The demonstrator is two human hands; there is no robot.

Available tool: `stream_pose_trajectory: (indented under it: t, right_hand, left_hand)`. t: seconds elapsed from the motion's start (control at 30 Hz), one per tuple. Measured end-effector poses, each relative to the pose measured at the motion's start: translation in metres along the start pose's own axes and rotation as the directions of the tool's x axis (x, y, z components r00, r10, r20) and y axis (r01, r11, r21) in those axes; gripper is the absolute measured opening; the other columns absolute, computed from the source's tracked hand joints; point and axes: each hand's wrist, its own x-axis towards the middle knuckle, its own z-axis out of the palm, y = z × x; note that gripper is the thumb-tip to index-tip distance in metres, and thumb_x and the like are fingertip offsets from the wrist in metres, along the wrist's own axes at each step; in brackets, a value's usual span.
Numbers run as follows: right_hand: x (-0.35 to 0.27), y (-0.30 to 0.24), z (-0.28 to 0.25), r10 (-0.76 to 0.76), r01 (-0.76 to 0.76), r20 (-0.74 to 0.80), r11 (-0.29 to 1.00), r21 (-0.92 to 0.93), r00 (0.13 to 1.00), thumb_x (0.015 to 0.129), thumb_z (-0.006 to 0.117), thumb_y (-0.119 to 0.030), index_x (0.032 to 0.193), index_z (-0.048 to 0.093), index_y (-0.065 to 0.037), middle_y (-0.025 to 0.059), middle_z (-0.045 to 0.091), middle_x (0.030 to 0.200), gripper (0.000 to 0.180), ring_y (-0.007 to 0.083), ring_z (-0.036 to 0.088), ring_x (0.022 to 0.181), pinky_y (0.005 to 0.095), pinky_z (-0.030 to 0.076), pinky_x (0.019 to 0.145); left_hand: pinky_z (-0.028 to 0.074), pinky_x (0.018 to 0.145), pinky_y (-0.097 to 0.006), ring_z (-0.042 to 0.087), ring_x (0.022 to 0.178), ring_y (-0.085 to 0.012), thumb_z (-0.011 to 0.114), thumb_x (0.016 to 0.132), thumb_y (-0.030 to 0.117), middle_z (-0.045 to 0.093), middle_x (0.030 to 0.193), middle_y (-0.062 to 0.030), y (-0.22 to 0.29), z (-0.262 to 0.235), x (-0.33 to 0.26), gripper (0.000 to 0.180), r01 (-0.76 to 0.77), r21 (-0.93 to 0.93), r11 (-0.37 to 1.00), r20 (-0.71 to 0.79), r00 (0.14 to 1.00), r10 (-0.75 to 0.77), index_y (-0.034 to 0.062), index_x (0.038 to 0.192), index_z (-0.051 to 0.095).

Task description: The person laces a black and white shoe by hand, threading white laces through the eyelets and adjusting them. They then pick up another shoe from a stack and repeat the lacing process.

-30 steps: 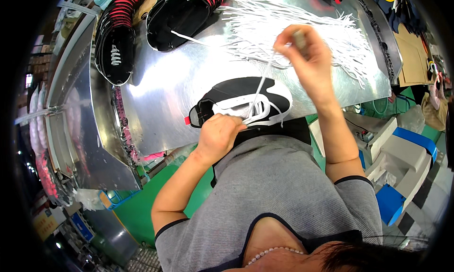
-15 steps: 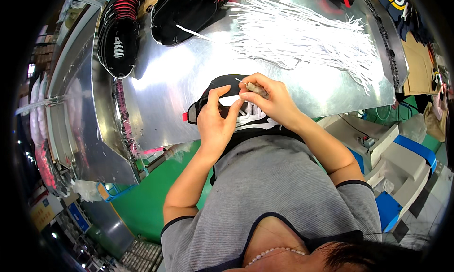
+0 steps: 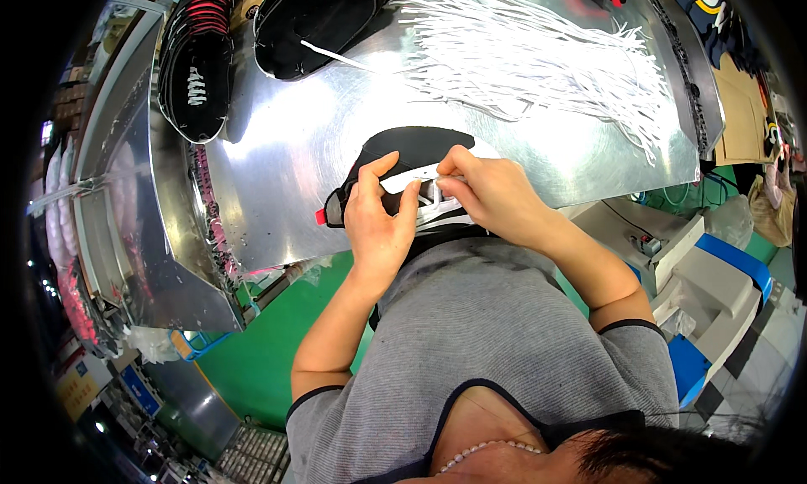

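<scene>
A black and white shoe upper (image 3: 403, 148) with a red tab lies at the table's near edge, against my body. My left hand (image 3: 378, 223) grips its white eyelet strip, thumb and forefinger pressed on either side. Just right of those fingers, my right hand (image 3: 498, 196) is closed in a pinch at the same strip. A thin line shows at its fingertips; the awl-like tool seen there earlier is now mostly hidden by the hand. White lacing (image 3: 435, 200) crosses the opening below the fingers.
A heap of white shoelaces (image 3: 538, 55) spreads over the metal table (image 3: 277, 164). Black shoe uppers with red laces (image 3: 197, 84) stand at the far left, one with a loose white lace (image 3: 336, 57). A grey and blue machine (image 3: 714, 290) stands at right.
My right hand has turned downward, bringing its fingertips onto the white strip; the tool's handle and tip no longer show plainly. More of the upper's black part is uncovered.
</scene>
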Motion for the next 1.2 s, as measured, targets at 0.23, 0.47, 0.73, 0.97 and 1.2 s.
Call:
stream_pose_trajectory:
  t: [0.23,0.47,0.73,0.97,1.2]
  right_hand:
    - [0.023,-0.011,0.028,-0.158,0.140,-0.054,0.959,-0.248,0.986,0.083,0.063,-0.008,0.097,0.046,-0.001,0.0135,0.063,0.068,0.024,0.0320,0.065,0.063,0.0396,0.049,0.054]
    - [-0.001,-0.013,-0.028,0.058,-0.070,-0.078,0.984,-0.161,0.995,0.090,0.065,-0.018,0.100,0.054,-0.006,0.0104,0.066,0.079,0.020,0.0306,0.066,0.071,0.0402,0.049,0.060]
    - [-0.007,0.026,-0.016,0.013,-0.054,-0.238,0.984,-0.169,0.971,0.080,0.077,-0.024,0.099,0.058,-0.007,0.0064,0.057,0.098,0.032,0.0264,0.064,0.076,0.0365,0.050,0.061]
    - [-0.004,0.032,-0.009,0.121,-0.064,-0.304,0.979,0.191,0.945,0.085,0.068,-0.006,0.095,0.058,-0.007,0.0027,0.061,0.097,0.014,0.0146,0.056,0.064,0.0273,0.046,0.056]
    - [-0.053,0.009,-0.013,-0.366,0.361,0.116,0.931,0.057,0.923,0.080,0.066,-0.011,0.100,0.059,-0.010,0.0039,0.061,0.081,0.021,0.0244,0.060,0.060,0.0340,0.047,0.054]
  left_hand:
    - [0.048,0.063,-0.035,0.059,0.066,-0.0214,0.066,0.083,0.001,0.069,0.094,-0.0135,0.009,-0.001,0.000,0.041,-0.222,0.153,0.963,0.056,0.975,0.215,0.0003,0.123,0.055]
    - [0.049,0.079,-0.024,0.063,0.092,-0.0110,0.061,0.088,-0.007,0.068,0.097,-0.0093,0.012,-0.002,0.017,0.040,0.237,-0.309,0.921,0.118,0.971,-0.210,0.0006,0.125,0.051]
    - [0.047,0.073,-0.023,0.061,0.082,-0.0088,0.061,0.089,0.000,0.067,0.091,-0.0080,-0.002,-0.010,0.033,0.031,0.315,-0.626,0.714,0.294,0.943,-0.159,0.0017,0.120,0.052]
    - [0.048,0.091,-0.041,0.060,0.107,-0.0333,0.074,0.084,0.017,0.061,0.116,-0.0199,0.040,-0.034,0.003,0.057,-0.315,0.231,0.921,0.352,0.909,0.222,0.0005,0.132,0.048]
    - [0.049,0.063,-0.038,0.062,0.072,-0.0311,0.073,0.078,0.002,0.062,0.085,-0.0099,0.016,-0.002,0.030,0.017,-0.372,0.195,0.908,0.138,0.927,0.350,0.0033,0.090,0.061]
